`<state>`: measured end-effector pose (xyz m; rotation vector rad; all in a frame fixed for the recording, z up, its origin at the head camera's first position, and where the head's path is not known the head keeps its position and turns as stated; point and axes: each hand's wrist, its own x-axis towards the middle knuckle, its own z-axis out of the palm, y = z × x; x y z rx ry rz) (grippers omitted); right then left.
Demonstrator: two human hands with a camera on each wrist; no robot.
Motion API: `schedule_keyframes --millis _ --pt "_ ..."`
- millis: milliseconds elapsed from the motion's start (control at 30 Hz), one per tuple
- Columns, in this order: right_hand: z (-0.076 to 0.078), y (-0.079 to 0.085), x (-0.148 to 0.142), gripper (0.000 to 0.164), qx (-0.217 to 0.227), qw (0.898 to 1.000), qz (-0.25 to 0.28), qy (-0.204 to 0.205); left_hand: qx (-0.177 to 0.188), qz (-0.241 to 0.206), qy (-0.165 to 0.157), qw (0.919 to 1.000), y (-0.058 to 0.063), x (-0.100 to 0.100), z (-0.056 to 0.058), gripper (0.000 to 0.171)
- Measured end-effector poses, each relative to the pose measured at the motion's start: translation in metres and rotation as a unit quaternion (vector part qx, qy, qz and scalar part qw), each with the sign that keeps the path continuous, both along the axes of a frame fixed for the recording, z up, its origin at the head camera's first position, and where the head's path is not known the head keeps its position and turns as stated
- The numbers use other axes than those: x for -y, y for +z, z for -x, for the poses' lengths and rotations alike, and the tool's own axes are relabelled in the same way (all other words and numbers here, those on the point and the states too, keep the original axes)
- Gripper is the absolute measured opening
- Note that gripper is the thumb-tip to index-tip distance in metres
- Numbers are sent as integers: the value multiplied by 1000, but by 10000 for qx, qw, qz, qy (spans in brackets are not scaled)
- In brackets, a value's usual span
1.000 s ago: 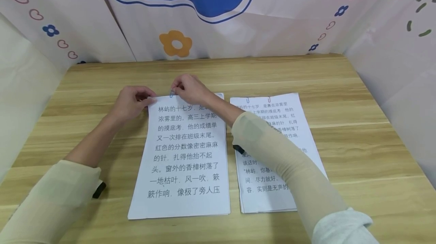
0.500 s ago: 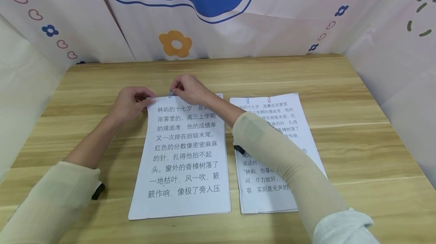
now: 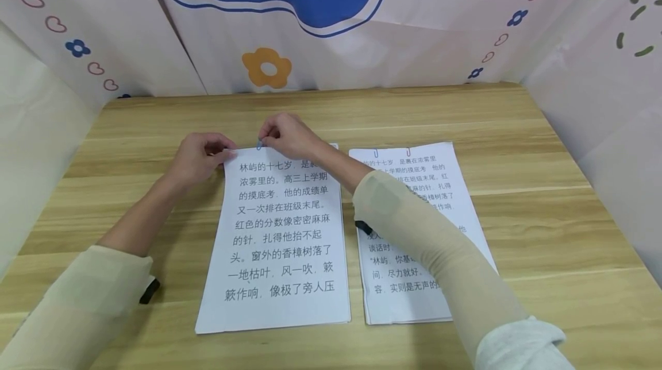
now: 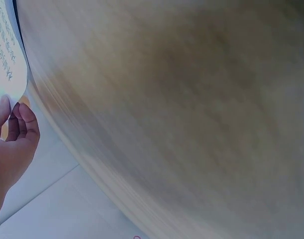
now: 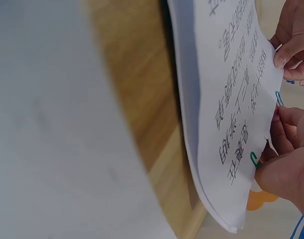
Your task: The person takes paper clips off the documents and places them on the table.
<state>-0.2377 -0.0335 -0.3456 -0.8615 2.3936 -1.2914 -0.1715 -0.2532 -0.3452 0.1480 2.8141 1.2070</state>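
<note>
A stack of printed sheets (image 3: pixel 281 309) lies on the left half of the table. My left hand (image 3: pixel 198 154) pinches its top-left corner, thumb on the printed side, as the left wrist view also shows at the paper corner (image 4: pixel 12 84). At the top edge, my right hand (image 3: pixel 291 135) holds a blue paper clip (image 3: pixel 260 144) between thumb and fingertips; the clip straddles the edge. In the right wrist view, a green paper clip (image 5: pixel 254 160) sits on the same edge beside the blue one, partly under my right hand, which hides it in the head view.
A second printed stack (image 3: pixel 403 309) lies to the right, bearing a blue clip (image 3: pixel 376 153) and a red clip (image 3: pixel 408 151) on its top edge. My right forearm (image 3: pixel 429 238) crosses over it. Beyond the wooden table (image 3: pixel 548 186) hangs a patterned cloth (image 3: pixel 424 54).
</note>
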Motion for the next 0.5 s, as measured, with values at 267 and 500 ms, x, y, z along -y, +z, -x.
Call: schedule_keyframes --millis 267,500 --pt "1 -3 0 11 -70 9999 40 -69 20 -14 -36 10000 -2 0 1 17" --pt "2 -5 -1 11 72 9996 227 -127 80 -103 -43 9999 -2 0 1 17"
